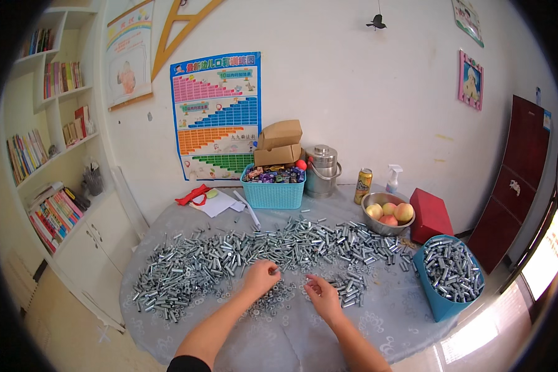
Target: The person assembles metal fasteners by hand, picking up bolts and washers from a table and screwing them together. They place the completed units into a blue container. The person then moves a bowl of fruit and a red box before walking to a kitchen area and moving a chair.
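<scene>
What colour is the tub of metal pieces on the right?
Teal blue: the tub shows best in the head view.

Daylight glares off the floor [475,338] at right; edges bend.

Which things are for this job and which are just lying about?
Probably for the job:
short silver metal tubes
small silver metal rings
blue plastic bin of tubes

Probably lying about:
round silver metal bowl of yellow-red fruit
red rectangular box
gold cylindrical metal can

metal tubes [294,243] | silvery, short | jumbled, broad heap | small metal rings [270,302] | piled nearer
</scene>
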The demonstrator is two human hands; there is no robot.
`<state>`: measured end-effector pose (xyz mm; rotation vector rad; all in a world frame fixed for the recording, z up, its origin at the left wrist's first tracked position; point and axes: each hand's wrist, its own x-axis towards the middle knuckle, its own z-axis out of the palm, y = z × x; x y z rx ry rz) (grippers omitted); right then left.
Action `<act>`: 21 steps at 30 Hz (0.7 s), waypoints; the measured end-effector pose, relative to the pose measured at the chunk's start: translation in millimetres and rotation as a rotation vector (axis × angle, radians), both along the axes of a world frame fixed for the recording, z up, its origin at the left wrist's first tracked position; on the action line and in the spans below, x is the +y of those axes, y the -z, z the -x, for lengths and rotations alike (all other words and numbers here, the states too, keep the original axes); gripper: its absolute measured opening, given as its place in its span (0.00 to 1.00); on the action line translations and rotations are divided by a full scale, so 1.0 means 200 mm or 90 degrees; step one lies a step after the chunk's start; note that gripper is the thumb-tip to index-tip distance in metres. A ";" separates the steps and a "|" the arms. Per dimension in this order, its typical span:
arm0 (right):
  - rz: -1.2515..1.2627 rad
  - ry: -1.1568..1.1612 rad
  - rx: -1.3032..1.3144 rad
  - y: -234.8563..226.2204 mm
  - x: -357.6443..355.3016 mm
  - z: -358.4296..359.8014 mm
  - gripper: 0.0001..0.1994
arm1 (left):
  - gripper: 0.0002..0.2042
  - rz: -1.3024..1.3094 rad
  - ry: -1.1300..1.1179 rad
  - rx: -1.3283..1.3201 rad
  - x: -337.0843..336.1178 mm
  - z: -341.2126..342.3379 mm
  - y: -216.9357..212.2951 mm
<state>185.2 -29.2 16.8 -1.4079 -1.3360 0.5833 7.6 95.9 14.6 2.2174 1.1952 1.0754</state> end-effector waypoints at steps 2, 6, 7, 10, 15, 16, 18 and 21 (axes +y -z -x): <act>-0.041 -0.035 0.131 0.00 -0.01 0.04 0.14 | 0.07 -0.057 0.042 -0.020 -0.19 0.00 -0.08; -0.075 -0.094 0.264 0.05 -0.01 0.08 0.12 | 0.06 -0.083 0.068 -0.081 -0.42 -0.01 -0.10; -0.053 -0.110 0.256 0.07 -0.01 0.08 0.12 | 0.06 -0.090 0.066 -0.084 -0.45 -0.02 -0.08; -0.021 -0.115 0.183 0.07 -0.04 0.07 0.11 | 0.07 -0.062 0.063 -0.113 -0.49 -0.03 -0.04; -0.091 -0.012 0.170 0.04 -0.05 0.06 0.08 | 0.07 0.029 0.048 -0.187 -0.50 -0.01 0.04; -0.099 -0.016 0.202 0.04 -0.05 0.05 0.08 | 0.07 0.023 0.048 -0.176 -0.50 0.00 0.04; -0.114 -0.025 0.271 0.06 -0.04 0.04 0.08 | 0.08 0.011 0.048 -0.150 -0.50 0.01 0.03; -0.103 -0.027 0.193 0.06 -0.04 0.05 0.08 | 0.08 -0.029 0.051 -0.117 -0.51 0.01 0.02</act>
